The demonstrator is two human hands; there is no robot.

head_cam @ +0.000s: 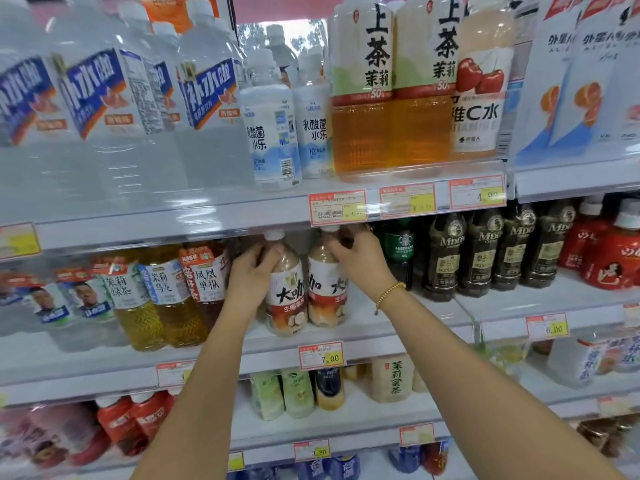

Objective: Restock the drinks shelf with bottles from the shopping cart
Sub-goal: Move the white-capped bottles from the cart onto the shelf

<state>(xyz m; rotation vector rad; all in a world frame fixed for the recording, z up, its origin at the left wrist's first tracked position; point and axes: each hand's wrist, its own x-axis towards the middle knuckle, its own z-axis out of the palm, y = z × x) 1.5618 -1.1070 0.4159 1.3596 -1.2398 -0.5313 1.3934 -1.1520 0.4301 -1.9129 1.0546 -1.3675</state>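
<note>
Two milk-tea bottles with white caps and red-and-white labels stand side by side on the middle shelf (363, 337). My left hand (251, 275) grips the upper part of the left bottle (287, 299). My right hand (360, 258) wraps the neck and shoulder of the right bottle (327, 299). Both bottles are upright, and their bases look to be resting on the shelf. A gold bead bracelet sits on my right wrist. The shopping cart is out of view.
Yellow tea bottles (166, 296) stand just left of my left hand. Dark coffee bottles (478, 254) and a green bottle (398, 251) stand just right. The upper shelf edge with price tags (337, 207) hangs low over the bottle caps. More drinks fill the shelves above and below.
</note>
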